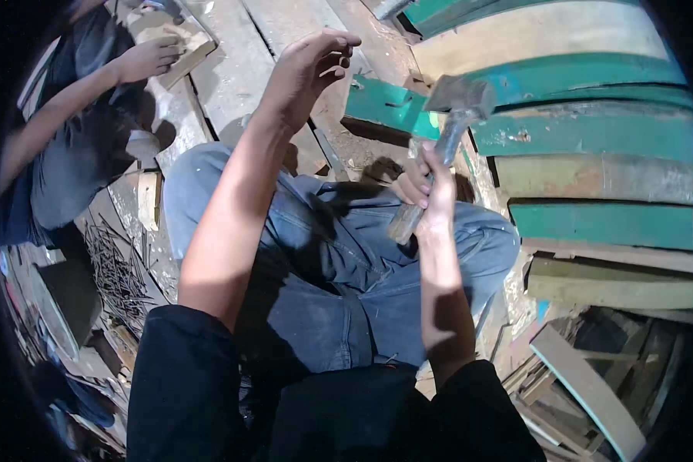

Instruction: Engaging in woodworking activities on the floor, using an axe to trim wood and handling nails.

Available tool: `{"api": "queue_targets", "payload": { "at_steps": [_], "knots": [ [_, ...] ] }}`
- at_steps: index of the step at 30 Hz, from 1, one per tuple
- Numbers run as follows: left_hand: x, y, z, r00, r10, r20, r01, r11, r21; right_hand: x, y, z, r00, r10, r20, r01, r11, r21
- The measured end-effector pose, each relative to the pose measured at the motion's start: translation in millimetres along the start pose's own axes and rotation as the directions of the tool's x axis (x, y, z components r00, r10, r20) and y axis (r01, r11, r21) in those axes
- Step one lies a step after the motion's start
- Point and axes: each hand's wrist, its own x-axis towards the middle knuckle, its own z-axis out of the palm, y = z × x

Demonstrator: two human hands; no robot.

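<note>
My right hand (431, 185) is wrapped round the handle of a hammer (462, 100). Its dark metal head points up and away over the slats, and the wooden butt of the handle sticks out below my fist. My left hand (308, 73) is raised ahead of my left knee, fingers loosely bent and apart, and I see nothing in it. Just right of it lies a short green board (389, 106) with a nail-like piece on its face. My legs in blue jeans are folded beneath both arms.
Curved green and bare wooden slats (593, 135) fill the right side. Scrap wood (585, 385) is heaped at lower right. A pile of nails (115, 266) lies at left, near a small wood block (148, 200). At upper left, another person's hand (150, 60) rests on a wooden piece (189, 58).
</note>
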Motion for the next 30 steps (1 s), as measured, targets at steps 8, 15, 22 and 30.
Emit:
{"api": "queue_targets", "payload": {
  "at_steps": [8,15,22,30],
  "knots": [
    [-3,-13,6,0.992,-0.114,0.047,0.059,0.776,0.628,-50,-78,-11,0.799,-0.599,0.050,0.601,0.795,-0.081],
    [-6,-81,17,0.893,-0.220,0.392,-0.290,0.384,0.877,-30,-74,-52,0.663,-0.677,-0.320,0.748,0.622,0.233],
    [22,-144,57,0.826,-0.280,0.489,-0.498,0.043,0.866,-41,-87,-87,0.832,-0.396,-0.388,0.545,0.451,0.707],
    [58,-168,54,0.965,-0.003,0.261,-0.260,-0.118,0.958,-41,-85,-75,0.901,-0.339,-0.270,0.426,0.584,0.691]
  ]
}}
